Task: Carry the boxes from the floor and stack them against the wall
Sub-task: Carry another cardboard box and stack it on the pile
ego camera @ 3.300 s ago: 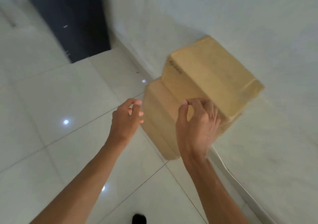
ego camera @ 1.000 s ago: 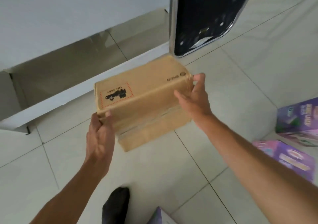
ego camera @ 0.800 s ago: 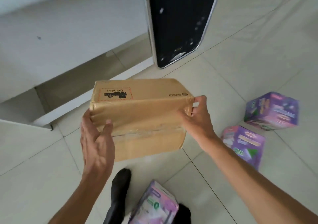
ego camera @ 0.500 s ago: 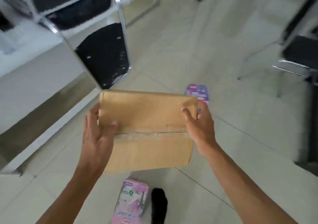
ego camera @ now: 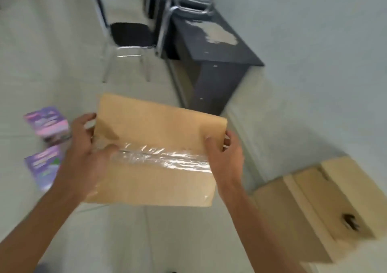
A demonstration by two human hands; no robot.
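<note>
Cardboard, stiff and seemingly light, the taped brown carton [ego camera: 155, 151] is carried above the floor [ego camera: 171, 237], left hand [ego camera: 83, 153] and right hand [ego camera: 226, 157] clamping its short ends, near the stacked cartons [ego camera: 314, 205] by the wall [ego camera: 314, 63].

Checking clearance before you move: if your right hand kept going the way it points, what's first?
Probably the dark desk past the carried box; right hand points up-frame toward it, though depth is unclear.
</note>
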